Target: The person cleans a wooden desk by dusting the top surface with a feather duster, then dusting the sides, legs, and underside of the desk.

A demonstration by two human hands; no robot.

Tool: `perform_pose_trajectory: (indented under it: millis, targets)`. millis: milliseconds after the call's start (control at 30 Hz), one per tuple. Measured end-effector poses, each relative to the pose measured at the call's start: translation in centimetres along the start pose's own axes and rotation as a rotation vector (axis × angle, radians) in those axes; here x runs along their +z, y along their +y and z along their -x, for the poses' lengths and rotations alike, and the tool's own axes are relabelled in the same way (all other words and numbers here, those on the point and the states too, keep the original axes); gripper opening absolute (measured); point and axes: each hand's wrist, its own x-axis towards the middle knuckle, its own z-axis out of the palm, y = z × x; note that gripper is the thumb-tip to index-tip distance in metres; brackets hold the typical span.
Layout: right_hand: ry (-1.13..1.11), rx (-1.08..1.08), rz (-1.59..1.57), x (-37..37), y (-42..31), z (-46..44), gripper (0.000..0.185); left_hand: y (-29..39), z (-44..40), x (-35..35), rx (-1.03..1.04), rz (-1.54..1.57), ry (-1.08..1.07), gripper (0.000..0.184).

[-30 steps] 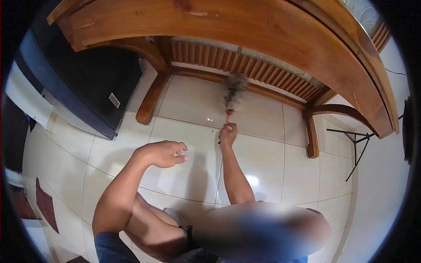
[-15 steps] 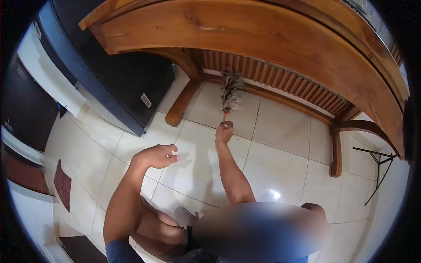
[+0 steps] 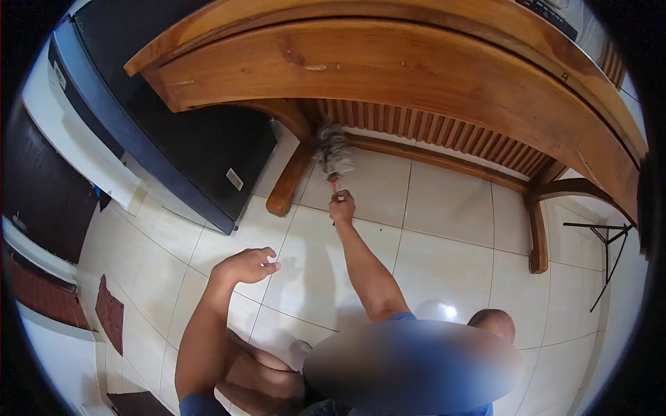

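Note:
A feather duster (image 3: 333, 154) with grey, mottled feathers is in my right hand (image 3: 343, 208), which is closed around its handle. Its feathers reach under the wooden table (image 3: 388, 66), beside the left leg (image 3: 290, 182) and close to the slatted back panel (image 3: 430, 132). Motion blurs the feather tips slightly. My left hand (image 3: 246, 265) hangs above the floor tiles, fingers loosely bent and thumb apart, with nothing in it.
A dark refrigerator (image 3: 201, 152) stands left of the table. At the right is a black folding stand (image 3: 606, 243) by the wall. A dark red mat (image 3: 109, 315) lies on the tiled floor (image 3: 444, 208) at the left.
My right hand has swept the duster left, toward the table's left leg. The left hand keeps its loose pose. The camera view has shifted slightly.

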Motion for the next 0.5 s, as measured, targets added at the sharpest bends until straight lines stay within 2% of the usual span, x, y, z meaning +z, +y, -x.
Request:
perform_pose_trajectory:
  millis: [67,167,267,333,433,500]
  targets:
    - [-0.098,0.002,0.057,-0.4,0.2,-0.4,0.007,0.0,-0.1,0.0,0.007,-0.011,-0.003,0.054]
    - [0.046,-0.003,0.086,-2.3,0.6,-1.1,0.006,0.1,0.2,0.0,0.017,-0.010,-0.006,0.054]
    - [0.122,0.118,-0.061,-5.9,3.3,-1.5,0.005,0.7,0.6,-0.4,0.045,0.015,-0.007,0.055]
    - [0.109,0.446,-0.305,-12.5,-3.4,0.9,0.004,1.0,0.7,-0.5,0.073,0.036,-0.023,0.055]
    - [0.384,0.293,-0.230,-15.0,0.0,1.4,0.003,1.3,0.5,-0.6,0.074,0.043,-0.033,0.058]
    - [0.288,0.329,-0.336,-15.8,0.3,1.8,0.003,1.5,0.3,-0.8,0.092,0.045,-0.032,0.056]
